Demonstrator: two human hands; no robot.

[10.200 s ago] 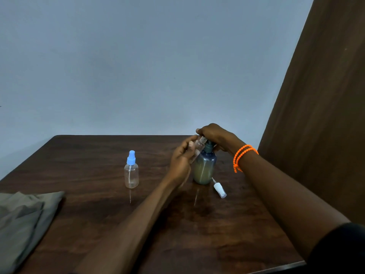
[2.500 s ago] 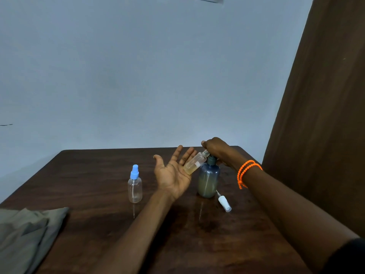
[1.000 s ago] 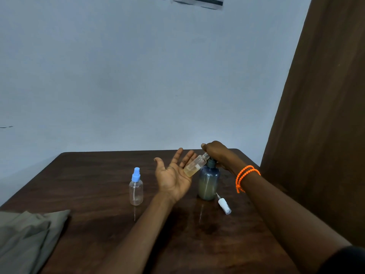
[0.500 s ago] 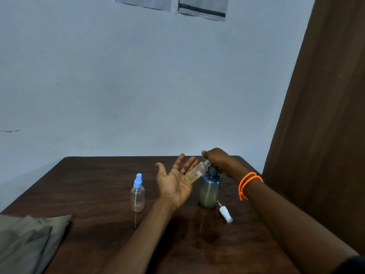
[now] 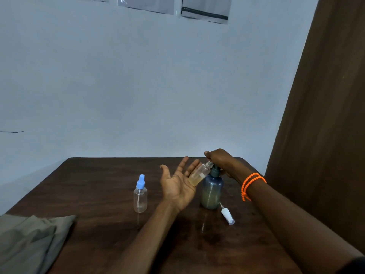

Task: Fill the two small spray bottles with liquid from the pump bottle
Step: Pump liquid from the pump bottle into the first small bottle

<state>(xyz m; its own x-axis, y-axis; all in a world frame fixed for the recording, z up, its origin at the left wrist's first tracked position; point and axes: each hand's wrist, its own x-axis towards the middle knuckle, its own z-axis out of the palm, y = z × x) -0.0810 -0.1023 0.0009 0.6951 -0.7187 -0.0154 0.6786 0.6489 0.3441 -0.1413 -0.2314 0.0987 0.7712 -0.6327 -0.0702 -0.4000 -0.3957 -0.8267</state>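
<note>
Liquid level in the uncapped spray bottle (image 5: pixel 198 175) has barely risen. Left hand (image 5: pixel 178 184) stays flat-fingered beneath it while right hand (image 5: pixel 220 159) keeps pressing, fingers curled over the pump bottle (image 5: pixel 211 191); more pumping needed.

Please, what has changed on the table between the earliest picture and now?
The left hand opened: it gripped the small uncapped clear spray bottle before, and now that bottle lies tilted on its straight fingers. The right hand stays on top of the blue-grey pump bottle. The blue-capped spray bottle, the loose white sprayer cap and the grey cloth kept their places.
</note>
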